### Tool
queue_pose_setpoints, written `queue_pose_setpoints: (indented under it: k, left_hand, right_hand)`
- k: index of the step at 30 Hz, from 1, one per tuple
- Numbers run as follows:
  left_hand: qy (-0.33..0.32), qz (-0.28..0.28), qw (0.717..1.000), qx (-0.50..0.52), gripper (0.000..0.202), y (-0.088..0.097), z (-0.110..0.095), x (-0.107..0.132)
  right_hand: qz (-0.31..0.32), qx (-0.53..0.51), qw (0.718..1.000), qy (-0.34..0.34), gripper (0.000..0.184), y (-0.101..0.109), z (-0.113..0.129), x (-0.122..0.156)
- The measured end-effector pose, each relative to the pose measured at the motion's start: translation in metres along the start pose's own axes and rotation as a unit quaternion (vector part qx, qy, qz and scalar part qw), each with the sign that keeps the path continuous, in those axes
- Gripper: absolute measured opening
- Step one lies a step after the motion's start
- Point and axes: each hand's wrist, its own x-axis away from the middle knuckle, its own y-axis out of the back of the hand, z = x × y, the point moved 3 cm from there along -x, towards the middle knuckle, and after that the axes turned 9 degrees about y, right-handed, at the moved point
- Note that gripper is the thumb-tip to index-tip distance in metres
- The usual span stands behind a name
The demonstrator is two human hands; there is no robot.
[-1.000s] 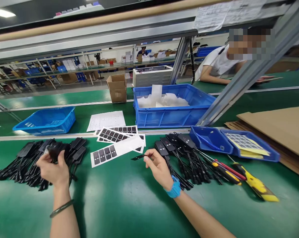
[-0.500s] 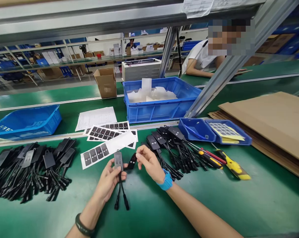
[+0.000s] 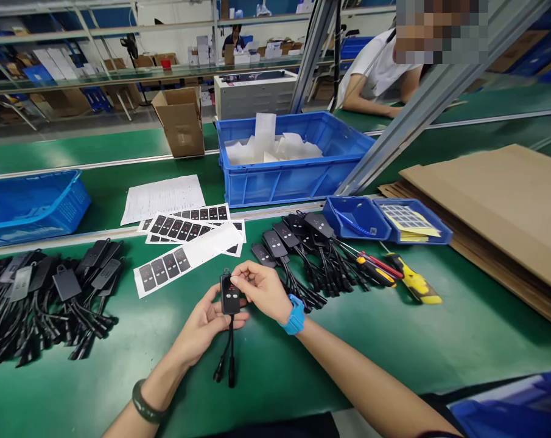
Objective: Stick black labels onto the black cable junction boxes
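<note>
My left hand (image 3: 201,327) is closed around a small black controller box (image 3: 223,303), held upright with its two short cables (image 3: 231,364) hanging down. On the front of the box lies a black label sticker (image 3: 232,295) with red marks and two pale button prints. The thumb and fingertips of my right hand (image 3: 265,292) pinch the sticker's upper end; whether its whole surface touches the box I cannot tell. Behind my hands is a partly used sheet of label stickers (image 3: 163,271). To the right lie several labelled controllers (image 3: 275,243).
More controllers (image 3: 67,284) are heaped at the left. Beyond are a blue basket (image 3: 33,210), a blue crate (image 3: 275,182) and small blue trays (image 3: 360,228). Screwdrivers (image 3: 379,272), a yellow-handled tool (image 3: 416,283) and cardboard sheets (image 3: 494,194) lie right. A person (image 3: 375,85) sits opposite.
My right hand has brought the label sticker leftward onto the front of the controller, which earlier showed a bare grey face. The camera view has tilted down.
</note>
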Motion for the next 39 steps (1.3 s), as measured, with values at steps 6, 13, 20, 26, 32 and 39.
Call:
queue_pose_setpoints:
  k: [6,13,20,26,32,39]
  left_hand:
    - [-0.003,0.012,1.000,-0.001,0.064,0.000,0.000,0.002]
    - [0.002,-0.006,1.000,-0.015,0.061,-0.002,0.003,0.001]
    - [-0.014,-0.001,0.998,-0.059,0.062,-0.004,0.003,0.003]
    - [-0.028,-0.010,0.996,-0.081,0.060,-0.004,0.002,0.002]
    - [-0.032,-0.004,0.998,-0.059,0.055,-0.004,-0.001,0.003]
    - [-0.050,-0.076,0.995,0.043,0.051,0.006,-0.001,-0.003]
  right_hand:
    - [0.006,-0.007,1.000,-0.017,0.018,-0.001,-0.003,0.003]
    - [-0.012,0.011,0.999,-0.029,0.014,-0.003,-0.004,0.005]
    - [-0.029,0.032,0.999,-0.028,0.011,-0.004,-0.010,0.006]
    - [-0.030,0.037,0.999,-0.014,0.027,-0.002,-0.008,0.008]
    - [-0.034,0.107,0.993,0.025,0.030,0.000,0.000,0.008]
    - [0.096,0.110,0.989,0.027,0.068,-0.011,-0.011,0.010]
